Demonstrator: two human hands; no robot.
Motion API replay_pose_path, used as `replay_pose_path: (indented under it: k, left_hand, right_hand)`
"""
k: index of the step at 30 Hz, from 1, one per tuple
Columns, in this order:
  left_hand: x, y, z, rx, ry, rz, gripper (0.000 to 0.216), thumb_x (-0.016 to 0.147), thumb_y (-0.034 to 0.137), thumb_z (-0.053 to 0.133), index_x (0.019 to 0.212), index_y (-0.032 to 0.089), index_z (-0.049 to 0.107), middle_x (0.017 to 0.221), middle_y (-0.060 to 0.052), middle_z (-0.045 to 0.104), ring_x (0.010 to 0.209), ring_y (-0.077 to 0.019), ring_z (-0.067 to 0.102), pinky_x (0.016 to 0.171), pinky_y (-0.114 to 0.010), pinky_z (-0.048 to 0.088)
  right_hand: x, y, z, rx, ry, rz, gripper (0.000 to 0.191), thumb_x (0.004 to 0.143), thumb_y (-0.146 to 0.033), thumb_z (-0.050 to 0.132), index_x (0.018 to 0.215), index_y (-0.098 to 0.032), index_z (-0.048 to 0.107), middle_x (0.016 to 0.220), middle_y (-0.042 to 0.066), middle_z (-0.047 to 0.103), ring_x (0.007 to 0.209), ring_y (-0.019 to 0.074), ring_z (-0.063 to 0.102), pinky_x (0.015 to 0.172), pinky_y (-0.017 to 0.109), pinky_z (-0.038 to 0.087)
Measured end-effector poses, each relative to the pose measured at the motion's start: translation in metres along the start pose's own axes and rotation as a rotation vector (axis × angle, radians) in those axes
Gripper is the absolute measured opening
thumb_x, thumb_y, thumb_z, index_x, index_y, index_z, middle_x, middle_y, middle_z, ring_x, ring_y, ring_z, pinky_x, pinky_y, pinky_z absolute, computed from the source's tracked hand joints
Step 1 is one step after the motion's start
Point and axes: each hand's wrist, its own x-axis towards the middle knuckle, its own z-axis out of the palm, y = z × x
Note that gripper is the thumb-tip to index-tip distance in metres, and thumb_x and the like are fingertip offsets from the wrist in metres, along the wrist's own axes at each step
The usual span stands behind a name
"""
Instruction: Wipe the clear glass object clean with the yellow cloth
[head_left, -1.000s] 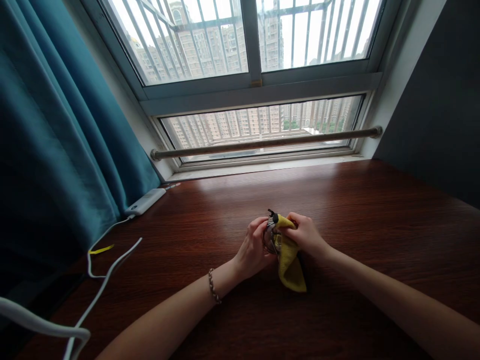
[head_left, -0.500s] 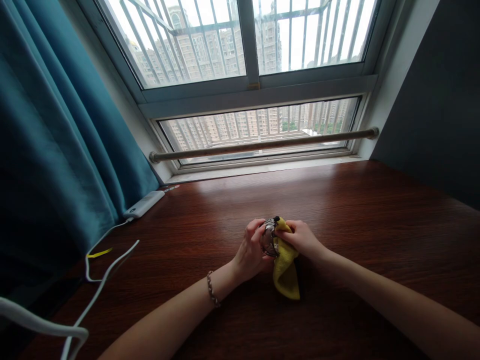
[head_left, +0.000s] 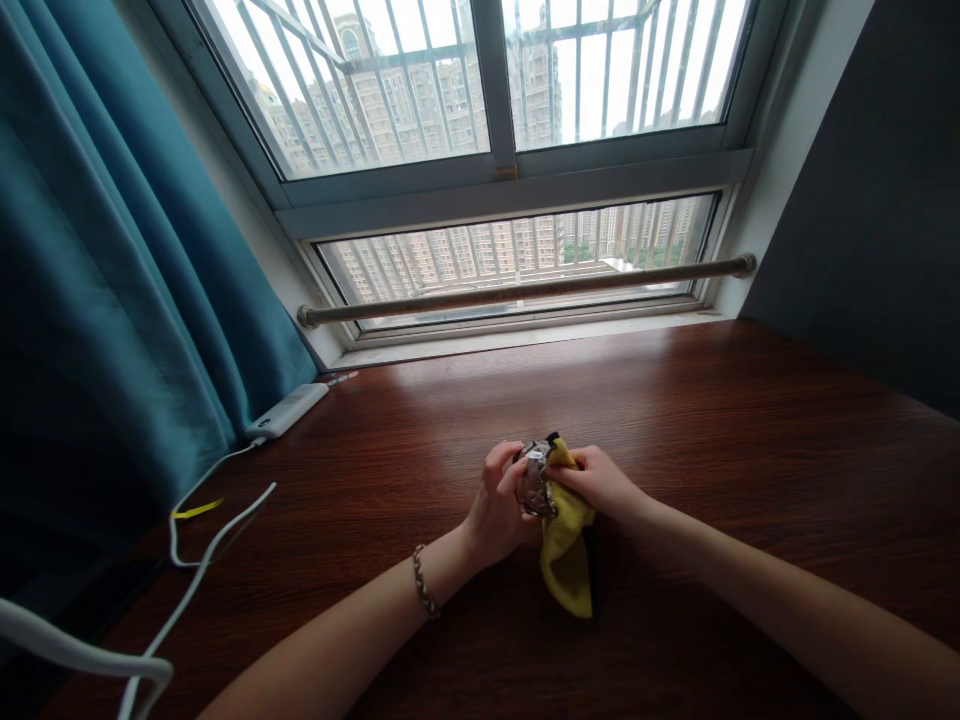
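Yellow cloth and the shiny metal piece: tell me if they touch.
Touching. The head view shows the yellow cloth pressed by the right hand against the metal piece.

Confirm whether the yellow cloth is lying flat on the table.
No, the right hand holds the yellow cloth against a shiny object.

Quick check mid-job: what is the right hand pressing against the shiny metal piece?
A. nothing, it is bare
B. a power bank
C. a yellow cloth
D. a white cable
C: the right hand pinches a yellow cloth against the metal piece, which the left hand holds above the table.
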Motion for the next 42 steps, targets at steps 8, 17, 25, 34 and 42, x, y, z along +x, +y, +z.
replay_pose_path:
  k: [8, 17, 25, 34, 42]
  left_hand:
    - [0.002, -0.003, 0.000, -0.057, -0.068, 0.024, 0.083, 0.070, 0.029, 0.069, 0.136, 0.019, 0.019, 0.129, -0.019, 0.033, 0.122, -0.0315, 0.039, 0.096, -0.052, 0.044]
    - [0.006, -0.007, 0.001, -0.099, -0.262, -0.094, 0.087, 0.068, 0.024, 0.069, 0.139, 0.017, 0.021, 0.129, -0.019, 0.042, 0.118, -0.0320, 0.042, 0.097, -0.051, 0.041]
    - [0.004, -0.008, 0.002, -0.185, -0.297, -0.144, 0.089, 0.063, 0.024, 0.073, 0.136, 0.014, 0.023, 0.132, -0.019, 0.042, 0.125, -0.0309, 0.039, 0.102, -0.049, 0.039]
    - [0.001, -0.008, 0.005, -0.300, -0.181, -0.200, 0.095, 0.061, 0.024, 0.076, 0.136, 0.014, 0.019, 0.129, -0.020, 0.038, 0.123, -0.0295, 0.041, 0.100, -0.046, 0.043]
    - [0.001, -0.010, 0.007, -0.293, -0.099, -0.216, 0.097, 0.061, 0.027, 0.078, 0.136, 0.016, 0.019, 0.127, -0.019, 0.037, 0.120, -0.0291, 0.042, 0.099, -0.048, 0.043]
  right_hand:
    - [0.000, 0.005, 0.004, -0.031, 0.077, -0.035, 0.036, 0.071, -0.046, 0.054, 0.067, -0.011, 0.060, 0.063, 0.005, 0.054, 0.064, 0.0159, 0.046, 0.058, 0.027, 0.034]
    - [-0.003, -0.008, -0.017, -0.533, 0.209, -0.246, 0.019, 0.078, -0.029, 0.045, 0.065, -0.016, 0.052, 0.071, 0.006, 0.060, 0.065, 0.0153, 0.049, 0.063, 0.029, 0.031]
    - [-0.004, -0.006, -0.014, -0.521, 0.233, -0.287, 0.020, 0.078, -0.028, 0.046, 0.061, -0.017, 0.044, 0.066, 0.004, 0.056, 0.062, 0.0138, 0.045, 0.061, 0.029, 0.028]
    - [0.000, -0.004, -0.008, -0.009, 0.189, -0.189, 0.031, 0.077, -0.041, 0.057, 0.071, -0.011, 0.060, 0.064, 0.002, 0.053, 0.062, 0.0126, 0.043, 0.058, 0.027, 0.031]
    - [-0.003, -0.006, -0.001, 0.655, 0.102, 0.028, 0.042, 0.066, -0.044, 0.071, 0.083, -0.007, 0.060, 0.072, 0.006, 0.058, 0.062, 0.0127, 0.050, 0.060, 0.027, 0.037]
